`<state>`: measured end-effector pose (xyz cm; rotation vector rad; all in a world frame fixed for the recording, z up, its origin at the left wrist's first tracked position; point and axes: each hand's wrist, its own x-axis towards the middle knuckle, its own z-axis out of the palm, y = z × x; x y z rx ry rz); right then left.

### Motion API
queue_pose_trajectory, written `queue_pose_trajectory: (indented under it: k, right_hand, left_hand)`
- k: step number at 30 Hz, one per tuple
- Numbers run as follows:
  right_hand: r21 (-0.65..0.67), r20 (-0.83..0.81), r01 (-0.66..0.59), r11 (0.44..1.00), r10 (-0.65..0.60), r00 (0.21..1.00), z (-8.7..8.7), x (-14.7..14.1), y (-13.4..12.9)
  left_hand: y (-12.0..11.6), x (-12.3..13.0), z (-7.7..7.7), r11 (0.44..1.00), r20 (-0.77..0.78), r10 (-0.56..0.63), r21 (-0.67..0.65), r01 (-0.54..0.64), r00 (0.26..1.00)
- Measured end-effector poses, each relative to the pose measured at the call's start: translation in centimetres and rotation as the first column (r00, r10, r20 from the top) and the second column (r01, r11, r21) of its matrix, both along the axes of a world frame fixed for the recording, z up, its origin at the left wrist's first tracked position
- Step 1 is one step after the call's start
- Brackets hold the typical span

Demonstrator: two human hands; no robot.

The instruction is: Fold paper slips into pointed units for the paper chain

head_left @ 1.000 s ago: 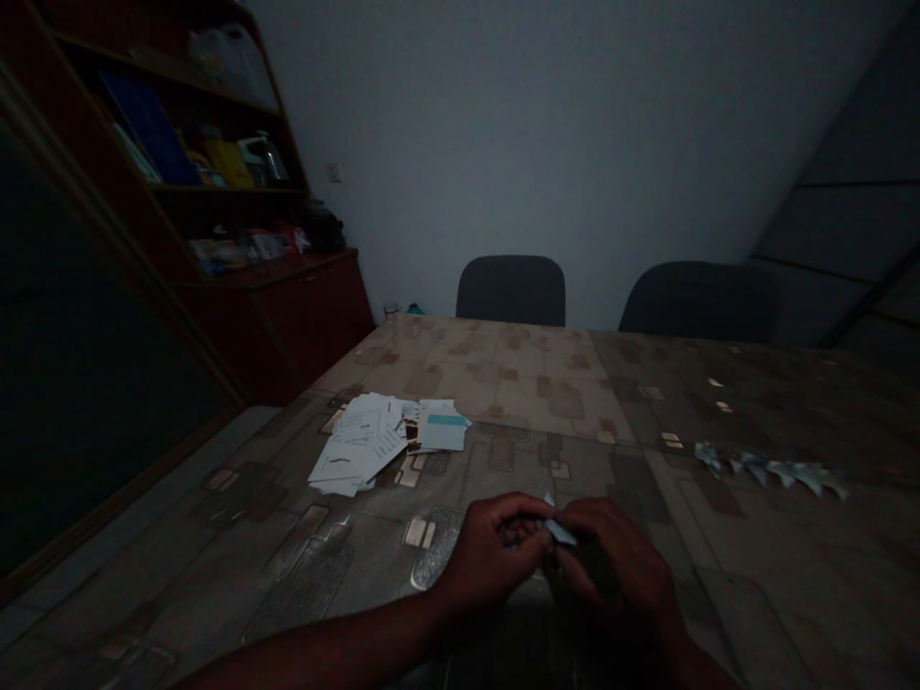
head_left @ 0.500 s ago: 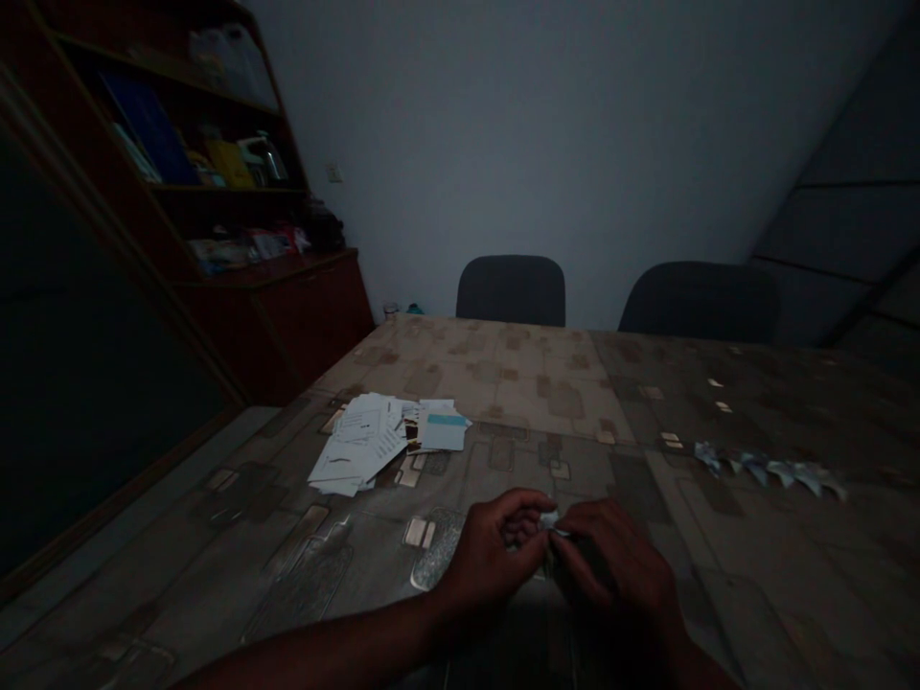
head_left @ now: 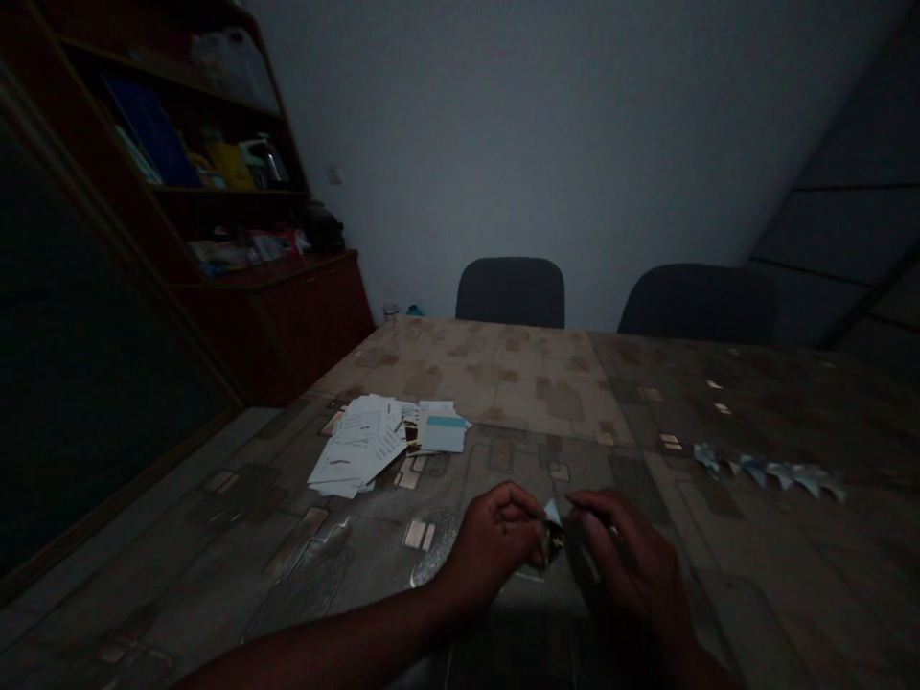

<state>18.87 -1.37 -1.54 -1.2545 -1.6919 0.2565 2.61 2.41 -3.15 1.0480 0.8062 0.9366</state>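
Note:
Low over the near part of the table, my left hand (head_left: 495,541) pinches a small folded piece of paper (head_left: 552,512) between thumb and fingers. The piece has a pale pointed top and a darker printed part below. Just right of it is my right hand (head_left: 632,565), its fingers bent and its fingertips seemingly apart from the paper. Farther right on the table lies a row of several folded paper pieces (head_left: 772,472) with pointed edges. A loose pile of paper cards (head_left: 363,446) lies to the left, with a blue-striped card (head_left: 444,436) at its right side.
A patterned cloth covers the table (head_left: 503,359). Two dark chairs (head_left: 512,292) stand at its far side, before a plain wall. On the left is a wooden cabinet (head_left: 287,307) with filled shelves. The room is dim.
My right hand's fingertips have drawn back a little to the right from the folded paper. More of the paper now shows, its point upward, in my left hand.

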Motion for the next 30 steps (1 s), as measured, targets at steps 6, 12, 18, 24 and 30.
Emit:
queue_pose_trajectory:
  k: [6, 12, 18, 24, 30]
  right_hand:
    - [-0.349, -0.34, -0.095, 0.932, -0.031, 0.94, -1.1, 0.0, 0.2]
    - [-0.379, -0.421, -0.139, 0.915, -0.037, 0.906, -1.6, -0.3, 0.1]
    - [-0.354, -0.338, -0.127, 0.927, 0.0, 0.941, -1.7, -0.2, 0.0]
    - [-0.14, -0.109, -0.048, 0.989, 0.032, 0.993, -0.6, -0.3, -0.1]
    - [-0.089, -0.001, -0.05, 0.995, 0.051, 0.999, -0.1, -0.7, -0.1]
  left_hand:
    - [0.1, -0.3, -0.1, 0.998, 0.042, -0.056, 0.02, 0.055, 0.998]
    - [0.0, -0.2, 0.4, 1.0, 0.013, -0.005, 0.003, 0.005, 1.0]
    - [-0.1, 0.0, 0.6, 1.0, -0.03, 0.002, -0.023, -0.003, 1.0]
    - [-0.2, -0.1, 0.7, 0.999, -0.066, 0.041, 0.009, -0.04, 0.997]
    - [-0.2, -0.4, 1.0, 0.996, -0.069, 0.004, 0.088, 0.002, 0.998]
